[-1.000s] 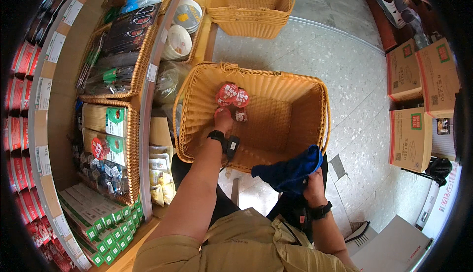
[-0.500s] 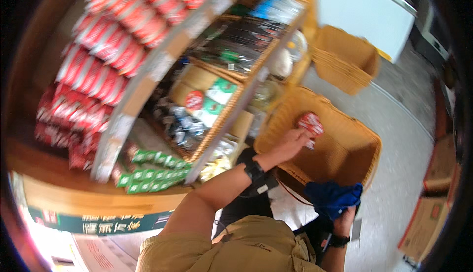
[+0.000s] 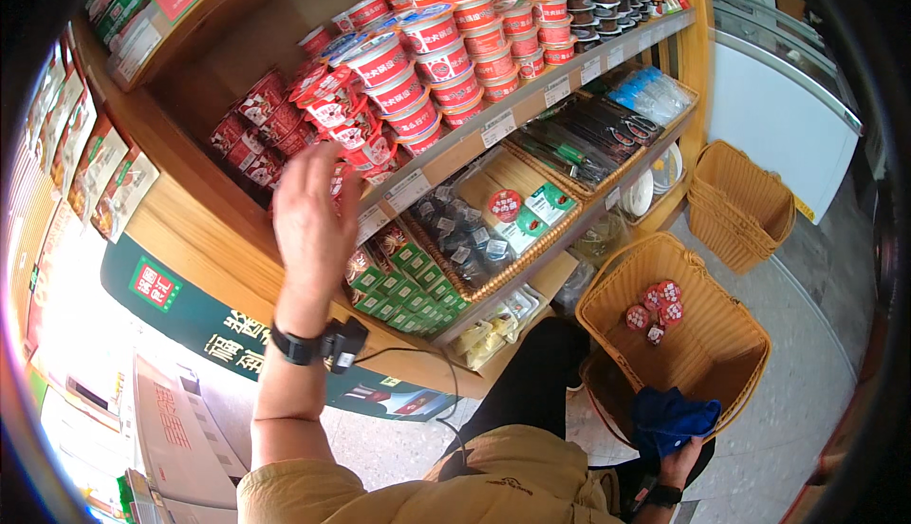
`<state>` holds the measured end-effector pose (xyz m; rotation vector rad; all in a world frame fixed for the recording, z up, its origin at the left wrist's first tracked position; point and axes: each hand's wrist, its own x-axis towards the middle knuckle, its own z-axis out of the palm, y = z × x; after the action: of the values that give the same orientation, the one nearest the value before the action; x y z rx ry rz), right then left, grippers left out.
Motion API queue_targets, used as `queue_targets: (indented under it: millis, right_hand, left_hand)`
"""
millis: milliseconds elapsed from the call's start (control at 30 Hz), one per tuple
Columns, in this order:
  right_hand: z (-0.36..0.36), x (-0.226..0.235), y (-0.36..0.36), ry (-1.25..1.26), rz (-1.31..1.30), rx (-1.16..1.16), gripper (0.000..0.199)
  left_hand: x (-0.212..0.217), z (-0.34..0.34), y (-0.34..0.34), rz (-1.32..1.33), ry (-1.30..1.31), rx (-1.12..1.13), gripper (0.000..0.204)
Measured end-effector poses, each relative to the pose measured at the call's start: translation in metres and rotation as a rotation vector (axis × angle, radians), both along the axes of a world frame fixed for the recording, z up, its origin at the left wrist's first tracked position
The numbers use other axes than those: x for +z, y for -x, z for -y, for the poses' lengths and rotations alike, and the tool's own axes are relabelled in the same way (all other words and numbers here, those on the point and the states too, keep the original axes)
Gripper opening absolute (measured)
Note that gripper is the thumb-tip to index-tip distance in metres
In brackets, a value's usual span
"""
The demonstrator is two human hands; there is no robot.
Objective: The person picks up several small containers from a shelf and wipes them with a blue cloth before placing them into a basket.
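My left hand (image 3: 316,209) reaches up to the near end of the shelf, at the small red lidded cups (image 3: 353,121). Its fingers are stretched and apart from the thumb, with red packaging showing just behind them; I see nothing firmly held. Low on the right, my right hand (image 3: 679,461) grips a dark blue cloth item (image 3: 672,417) at the near rim of a tan woven basket (image 3: 750,353). Several small red round packs (image 3: 669,304) lie in that basket.
Taller red tubs (image 3: 415,118) are stacked on the shelf, with dark small cups (image 3: 607,4) farther right. Below are a wicker tray (image 3: 517,272) of packets and green boxes (image 3: 413,282). Another basket (image 3: 740,206) stands on the floor near a white cabinet (image 3: 778,97).
My left hand has gone from inside the basket, where it was at a red pack, up to the shelf on the left. My right hand keeps its hold on the blue cloth.
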<state>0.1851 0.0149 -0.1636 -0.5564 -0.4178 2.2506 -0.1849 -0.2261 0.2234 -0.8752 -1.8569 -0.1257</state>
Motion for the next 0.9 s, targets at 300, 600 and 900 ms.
queue_targets:
  millis: [300,600,900]
  right_hand:
    - [-0.002,-0.001,0.001,0.015,0.055,-0.078,0.055]
    - [-0.004,-0.008,-0.009,0.063,0.043,-0.044,0.049]
    - [0.005,0.019,-0.003,-0.059,0.113,-0.090,0.042]
  left_hand:
    - [0.003,0.054,0.050,0.326,0.056,0.510,0.022]
    - [0.000,0.054,0.042,0.162,-0.018,0.524,0.006]
    - [0.000,0.034,-0.032,0.507,-0.449,-0.199,0.014]
